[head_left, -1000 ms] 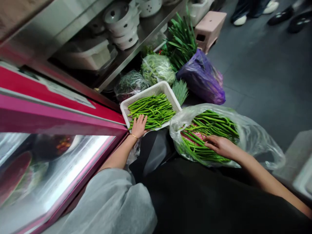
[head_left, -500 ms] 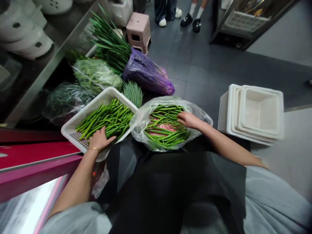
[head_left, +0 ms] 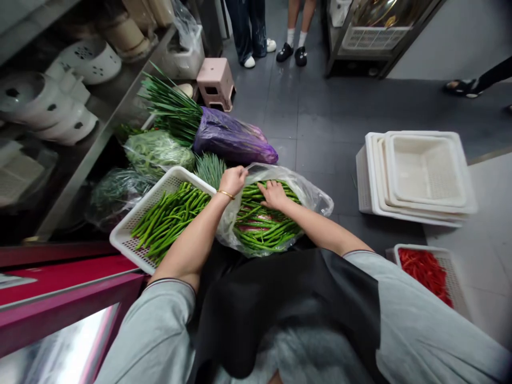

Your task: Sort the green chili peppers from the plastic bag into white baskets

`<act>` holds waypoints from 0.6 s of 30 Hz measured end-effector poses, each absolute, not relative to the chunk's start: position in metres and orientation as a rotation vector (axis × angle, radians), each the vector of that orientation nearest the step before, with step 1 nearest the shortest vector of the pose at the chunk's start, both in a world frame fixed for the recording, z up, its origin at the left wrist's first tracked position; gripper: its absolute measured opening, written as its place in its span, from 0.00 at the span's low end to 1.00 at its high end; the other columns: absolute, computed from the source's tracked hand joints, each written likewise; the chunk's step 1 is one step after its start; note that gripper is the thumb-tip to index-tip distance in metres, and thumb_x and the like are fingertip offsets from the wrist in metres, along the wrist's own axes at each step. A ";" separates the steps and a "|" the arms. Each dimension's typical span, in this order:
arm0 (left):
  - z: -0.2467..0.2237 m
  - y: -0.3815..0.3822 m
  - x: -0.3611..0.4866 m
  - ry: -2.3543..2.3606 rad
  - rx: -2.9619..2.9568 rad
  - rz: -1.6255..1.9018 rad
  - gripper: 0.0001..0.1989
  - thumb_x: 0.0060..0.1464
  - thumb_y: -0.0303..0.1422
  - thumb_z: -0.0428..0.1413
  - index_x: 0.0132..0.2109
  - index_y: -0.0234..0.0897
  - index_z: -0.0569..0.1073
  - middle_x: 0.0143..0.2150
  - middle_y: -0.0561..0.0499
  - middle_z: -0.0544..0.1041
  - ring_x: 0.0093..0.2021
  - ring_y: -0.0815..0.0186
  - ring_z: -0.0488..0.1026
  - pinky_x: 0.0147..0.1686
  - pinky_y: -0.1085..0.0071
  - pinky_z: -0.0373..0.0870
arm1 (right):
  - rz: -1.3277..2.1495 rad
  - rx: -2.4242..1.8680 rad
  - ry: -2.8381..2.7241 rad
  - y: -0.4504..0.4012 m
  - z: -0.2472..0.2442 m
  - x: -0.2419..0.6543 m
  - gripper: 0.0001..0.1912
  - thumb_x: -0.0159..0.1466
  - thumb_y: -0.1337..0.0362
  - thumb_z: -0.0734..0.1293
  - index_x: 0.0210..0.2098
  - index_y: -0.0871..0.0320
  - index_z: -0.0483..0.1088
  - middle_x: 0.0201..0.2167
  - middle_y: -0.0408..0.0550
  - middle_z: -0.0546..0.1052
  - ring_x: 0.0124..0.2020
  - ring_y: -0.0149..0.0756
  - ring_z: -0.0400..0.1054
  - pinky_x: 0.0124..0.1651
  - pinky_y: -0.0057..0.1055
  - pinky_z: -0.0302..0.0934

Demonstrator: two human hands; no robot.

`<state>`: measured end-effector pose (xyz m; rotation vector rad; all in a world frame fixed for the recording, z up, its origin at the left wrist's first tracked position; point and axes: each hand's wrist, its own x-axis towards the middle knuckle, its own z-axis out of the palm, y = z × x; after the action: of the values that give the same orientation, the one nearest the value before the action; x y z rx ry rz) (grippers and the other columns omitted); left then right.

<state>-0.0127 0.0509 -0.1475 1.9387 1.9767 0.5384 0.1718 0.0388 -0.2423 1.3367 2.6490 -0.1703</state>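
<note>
A clear plastic bag (head_left: 312,188) stands open before me, with long, thin green pods (head_left: 272,233) inside, either green beans or chillies; something pink shows among them. My left hand (head_left: 234,180) is closed on the bag's upper left rim. Inside the bag, my right hand (head_left: 274,194) lies on the pods with its fingers apart. Left of the bag, a white perforated basket (head_left: 124,234) holds more of the same green pods (head_left: 170,216). My left forearm crosses over that basket's right side and hides part of it.
Stacked white baskets (head_left: 428,170) stand at right, near a basket of red strips (head_left: 424,274). Bagged greens (head_left: 158,152) and a purple-wrapped bundle (head_left: 232,138) lie beyond the pod basket. A pink stool (head_left: 216,80) stands further back. Other people's legs (head_left: 250,32) show at the top.
My left hand has left the pods in the basket and moved right to the bag's rim. My right hand has shifted left over the bag's pods. The view has tilted up slightly.
</note>
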 end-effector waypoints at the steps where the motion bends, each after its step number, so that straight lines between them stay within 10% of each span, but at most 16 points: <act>1: -0.143 0.068 -0.016 1.964 1.900 0.671 0.11 0.58 0.35 0.50 0.37 0.33 0.74 0.30 0.46 0.75 0.35 0.61 0.72 0.37 0.67 0.65 | -0.160 1.274 2.680 0.024 -0.244 0.176 0.42 0.61 0.51 0.67 0.68 0.60 0.53 0.59 0.70 0.64 0.58 0.60 0.59 0.56 0.49 0.53; 10: -0.051 0.108 -0.064 1.684 1.942 1.378 0.09 0.59 0.32 0.52 0.31 0.36 0.68 0.23 0.57 0.61 0.32 0.71 0.62 0.34 0.71 0.57 | -0.377 0.901 2.912 0.055 -0.207 0.256 0.39 0.68 0.49 0.59 0.69 0.67 0.49 0.63 0.67 0.61 0.62 0.49 0.56 0.63 0.41 0.50; 18: -0.100 0.067 -0.046 1.549 1.886 1.086 0.18 0.58 0.44 0.52 0.28 0.35 0.69 0.20 0.57 0.62 0.26 0.71 0.61 0.26 0.72 0.51 | -0.285 0.841 2.862 0.063 -0.216 0.289 0.33 0.68 0.48 0.58 0.61 0.69 0.64 0.54 0.68 0.70 0.53 0.49 0.64 0.59 0.44 0.52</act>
<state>-0.0462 0.0672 -0.1002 1.8864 1.5489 1.0862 0.2891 0.0627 -0.2157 0.8414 2.8617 -0.2854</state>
